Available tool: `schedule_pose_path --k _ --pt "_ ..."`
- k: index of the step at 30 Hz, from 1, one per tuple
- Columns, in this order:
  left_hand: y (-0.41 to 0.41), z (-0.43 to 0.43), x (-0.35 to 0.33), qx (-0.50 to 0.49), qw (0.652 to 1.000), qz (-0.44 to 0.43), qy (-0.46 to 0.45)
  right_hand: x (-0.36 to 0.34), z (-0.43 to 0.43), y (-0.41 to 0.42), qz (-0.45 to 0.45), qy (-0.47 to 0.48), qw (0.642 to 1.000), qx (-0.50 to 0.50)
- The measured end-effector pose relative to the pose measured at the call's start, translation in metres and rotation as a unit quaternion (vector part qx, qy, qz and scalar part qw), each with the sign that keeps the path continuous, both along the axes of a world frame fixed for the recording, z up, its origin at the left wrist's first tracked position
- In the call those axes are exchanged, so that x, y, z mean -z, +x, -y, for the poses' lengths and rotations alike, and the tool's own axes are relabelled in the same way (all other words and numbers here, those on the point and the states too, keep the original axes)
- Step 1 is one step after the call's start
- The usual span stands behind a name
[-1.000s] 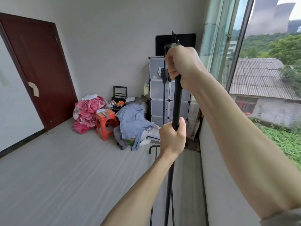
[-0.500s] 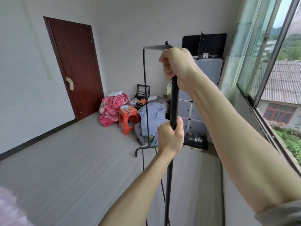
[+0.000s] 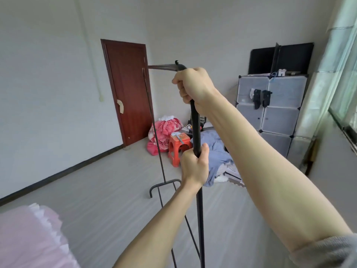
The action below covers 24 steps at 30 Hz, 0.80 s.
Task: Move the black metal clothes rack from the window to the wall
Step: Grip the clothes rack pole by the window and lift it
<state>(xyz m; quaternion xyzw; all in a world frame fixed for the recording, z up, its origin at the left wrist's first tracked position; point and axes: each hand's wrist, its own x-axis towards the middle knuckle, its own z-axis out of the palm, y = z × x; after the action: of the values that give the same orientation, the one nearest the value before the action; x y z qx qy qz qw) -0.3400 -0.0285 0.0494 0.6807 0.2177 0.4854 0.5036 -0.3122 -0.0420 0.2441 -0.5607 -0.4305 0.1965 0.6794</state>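
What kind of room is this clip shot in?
Probably a sparsely furnished bedroom or spare room at home: a pink bed corner, a plastic cube wardrobe, and piled clothes beside an orange stool on the floor.

Red stool (image 3: 178, 147) beside blue cloth (image 3: 215, 151), perhaps clothing; brown door (image 3: 129, 89).

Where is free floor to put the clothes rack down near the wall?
Bare floor runs along the black baseboard, between the door and the pink fabric. It is crowded around the orange stool, with the pink bundle and blue clothes.
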Motion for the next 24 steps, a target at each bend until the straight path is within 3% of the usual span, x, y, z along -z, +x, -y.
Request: schedule_pose_path --k 18,24 --pt "0.110 -0.032 0.010 -0.133 0.990 -0.036 0.012 0.012 -0.049 0.134 -0.022 0.000 0.987 -0.157" --pt "0.116 -0.048 0.010 -0.185 0.982 -0.028 0.006 0.018 -0.067 0.136 -0.016 -0.001 0.984 -0.179"
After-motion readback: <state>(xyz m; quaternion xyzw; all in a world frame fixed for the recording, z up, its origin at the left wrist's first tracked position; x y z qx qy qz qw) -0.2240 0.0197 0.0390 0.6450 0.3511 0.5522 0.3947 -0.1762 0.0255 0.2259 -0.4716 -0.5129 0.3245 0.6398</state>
